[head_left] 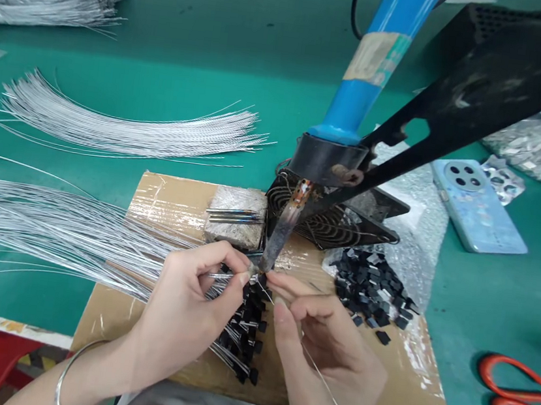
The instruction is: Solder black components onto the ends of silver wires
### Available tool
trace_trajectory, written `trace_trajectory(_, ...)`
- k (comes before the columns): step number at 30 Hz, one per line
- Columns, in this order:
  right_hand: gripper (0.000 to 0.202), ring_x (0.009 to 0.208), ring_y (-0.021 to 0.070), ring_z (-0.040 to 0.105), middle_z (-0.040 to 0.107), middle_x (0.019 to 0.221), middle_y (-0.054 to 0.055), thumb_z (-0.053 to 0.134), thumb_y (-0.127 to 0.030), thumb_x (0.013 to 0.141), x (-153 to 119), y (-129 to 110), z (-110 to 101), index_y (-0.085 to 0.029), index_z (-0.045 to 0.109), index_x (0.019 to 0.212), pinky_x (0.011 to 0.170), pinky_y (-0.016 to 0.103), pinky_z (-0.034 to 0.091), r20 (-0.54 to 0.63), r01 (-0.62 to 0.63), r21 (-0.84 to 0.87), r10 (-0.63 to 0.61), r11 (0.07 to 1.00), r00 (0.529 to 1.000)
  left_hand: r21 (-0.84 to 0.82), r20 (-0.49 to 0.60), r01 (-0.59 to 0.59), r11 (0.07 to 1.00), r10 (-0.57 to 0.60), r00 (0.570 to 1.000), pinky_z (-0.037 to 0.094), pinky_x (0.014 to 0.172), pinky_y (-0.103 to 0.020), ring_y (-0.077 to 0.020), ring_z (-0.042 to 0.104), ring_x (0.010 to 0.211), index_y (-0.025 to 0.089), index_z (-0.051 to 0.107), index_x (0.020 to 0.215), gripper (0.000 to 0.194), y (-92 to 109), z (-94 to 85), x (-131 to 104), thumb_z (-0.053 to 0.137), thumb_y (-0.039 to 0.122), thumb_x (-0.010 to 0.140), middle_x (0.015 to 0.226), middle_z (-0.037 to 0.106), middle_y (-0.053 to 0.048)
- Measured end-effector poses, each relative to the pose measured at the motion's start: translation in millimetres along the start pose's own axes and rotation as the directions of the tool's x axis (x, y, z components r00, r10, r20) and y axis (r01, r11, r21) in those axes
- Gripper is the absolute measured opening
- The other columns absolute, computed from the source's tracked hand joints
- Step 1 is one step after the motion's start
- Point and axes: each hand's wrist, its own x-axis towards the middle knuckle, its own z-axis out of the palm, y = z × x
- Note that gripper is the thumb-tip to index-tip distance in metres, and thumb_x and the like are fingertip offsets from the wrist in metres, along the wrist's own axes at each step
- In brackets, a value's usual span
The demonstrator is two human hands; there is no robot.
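Observation:
My left hand is closed, thumb and forefinger pinching a thin wire's end at the soldering iron tip. My right hand is closed on a thin strand of solder wire, whose end reaches toward the same tip. The blue-handled soldering iron is held pointing down by a black bracket. Under and left of my left hand lies a bundle of silver wires; several have small black pieces at their ends. What exactly sits between the left fingertips is too small to make out.
A cardboard sheet lies under my hands, bearing a block with metal pins, a black fan and a pile of black pieces. Around it are another wire bundle, a phone and red-handled scissors.

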Motion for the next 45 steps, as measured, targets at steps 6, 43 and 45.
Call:
trace_trajectory(6, 0.019, 0.1, 0.0197, 0.082, 0.084, 0.113, 0.006, 0.071, -0.013, 0.093, 2.3, -2.4, 1.6, -0.023, 0.062, 0.08, 0.085, 0.024, 0.066, -0.025, -0.019, 0.002, 0.019, 1.0, 1.0, 0.014, -0.012, 0.005, 1.0, -0.005, 1.0, 0.041, 0.054, -0.024, -0.0196, 0.069, 0.077, 0.018, 0.068, 0.076, 0.013, 2.0, -0.3, 2.6, 0.06, 0.022, 0.086, 0.078, 0.073, -0.005)
trace_trajectory(43, 0.019, 0.1, 0.0203, 0.082, 0.083, 0.112, 0.007, 0.071, -0.018, 0.094, 1.0, -11.7, 6.7, -0.023, 0.063, 0.078, 0.081, 0.025, 0.065, -0.063, -0.055, 0.054, 0.059, 0.997, 0.996, -0.001, -0.021, -0.013, 1.0, 0.013, 1.0, 0.03, 0.05, -0.025, -0.0165, 0.061, 0.07, 0.017, 0.07, 0.078, 0.015, 3.3, -3.2, 2.9, 0.062, 0.024, 0.087, 0.086, 0.076, -0.008)
trace_trajectory(45, 0.019, 0.101, 0.0203, 0.081, 0.083, 0.113, 0.007, 0.07, -0.018, 0.095, 1.3, -11.0, 6.4, -0.023, 0.063, 0.078, 0.083, 0.025, 0.065, -0.076, -0.066, 0.069, 0.071, 0.995, 0.995, 0.0, -0.023, -0.009, 1.0, 0.009, 1.0, 0.03, 0.05, -0.025, -0.0178, 0.063, 0.073, 0.017, 0.07, 0.077, 0.014, 3.0, -3.0, 3.3, 0.062, 0.024, 0.087, 0.088, 0.077, -0.009)
